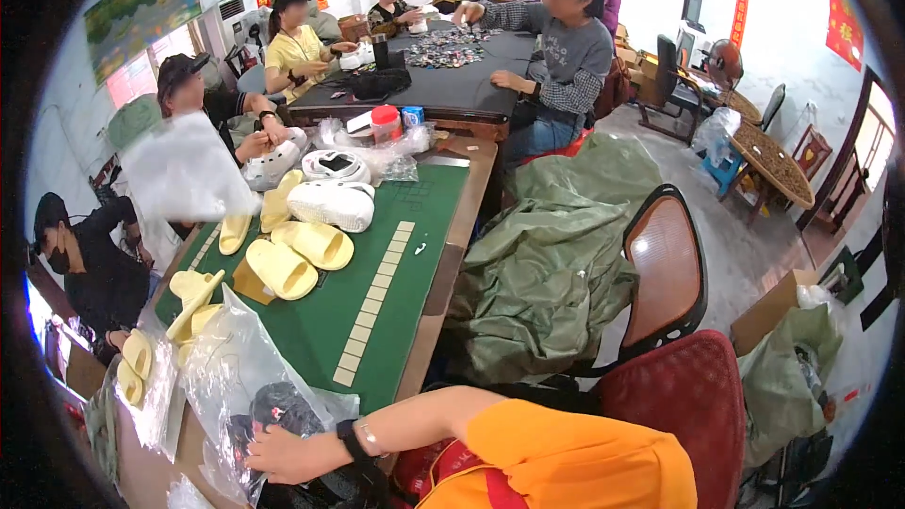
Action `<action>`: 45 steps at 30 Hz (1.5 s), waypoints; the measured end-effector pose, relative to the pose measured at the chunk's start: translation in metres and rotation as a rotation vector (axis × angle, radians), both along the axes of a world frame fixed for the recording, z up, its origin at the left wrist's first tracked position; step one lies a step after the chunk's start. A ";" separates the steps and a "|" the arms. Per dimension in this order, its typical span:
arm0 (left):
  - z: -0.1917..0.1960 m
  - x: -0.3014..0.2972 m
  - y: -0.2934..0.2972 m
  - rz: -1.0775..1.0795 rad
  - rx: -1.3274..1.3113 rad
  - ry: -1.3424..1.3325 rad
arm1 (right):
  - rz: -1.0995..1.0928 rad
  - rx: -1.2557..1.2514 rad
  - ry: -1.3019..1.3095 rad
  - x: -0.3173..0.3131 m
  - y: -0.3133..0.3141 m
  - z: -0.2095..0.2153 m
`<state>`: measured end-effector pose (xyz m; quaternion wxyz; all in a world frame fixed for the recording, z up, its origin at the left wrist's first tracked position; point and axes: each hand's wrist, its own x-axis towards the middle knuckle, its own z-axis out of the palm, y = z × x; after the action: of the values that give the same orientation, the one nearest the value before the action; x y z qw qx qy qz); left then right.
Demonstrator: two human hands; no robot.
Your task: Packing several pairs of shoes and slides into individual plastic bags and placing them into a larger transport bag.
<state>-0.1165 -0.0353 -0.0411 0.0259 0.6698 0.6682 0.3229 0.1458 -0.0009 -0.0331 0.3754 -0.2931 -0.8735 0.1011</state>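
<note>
Where the right hand [286, 454] touches a clear plastic bag [226, 358], the grip's closure cannot be told; yellow slippers [281, 270] lie beyond the hand.

We have a green-topped table [438, 217] with a brown border. Toward its far edge stand a red-lidded jar [386, 124] and a blue container [412, 117], beside clear wrapping [400, 166]. White clogs [330, 205] and yellow slippers [281, 270] spread from its middle toward the left edge. Along the right edge we see pale rectangles [374, 301] in a row, a small white piece [420, 248] just beside them. A clear plastic bag [226, 349] lies toward the near end.
</note>
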 end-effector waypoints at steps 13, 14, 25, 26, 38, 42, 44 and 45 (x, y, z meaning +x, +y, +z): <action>0.001 -0.017 0.033 -0.011 0.015 -0.265 | 0.033 -1.015 0.246 0.112 -0.047 -0.049; 0.002 -0.018 0.033 -0.011 0.012 -0.283 | 0.035 -1.021 0.250 0.108 -0.048 -0.052; 0.011 -0.016 0.047 -0.022 0.028 -0.500 | -0.062 -1.005 0.365 0.098 -0.035 -0.055; 0.012 -0.014 0.050 -0.028 0.030 -0.522 | -0.104 -0.975 0.347 0.097 -0.032 -0.058; 0.017 -0.020 0.061 -0.015 0.072 -0.796 | 0.021 -1.334 1.081 0.113 0.039 0.033; 0.024 -0.010 0.074 -0.035 0.085 -0.888 | -0.210 -1.152 1.030 0.113 0.067 0.025; 0.029 -0.004 0.082 -0.044 0.093 -0.934 | -0.298 -1.061 0.991 0.113 0.079 0.016; 0.031 -0.001 0.087 -0.048 0.098 -0.956 | -0.367 -0.915 0.903 0.113 0.085 0.013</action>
<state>-0.1180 0.0513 -0.0098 0.3060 0.4619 0.5498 0.6251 0.2592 0.0839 -0.0202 0.5533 -0.4954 -0.4355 0.5087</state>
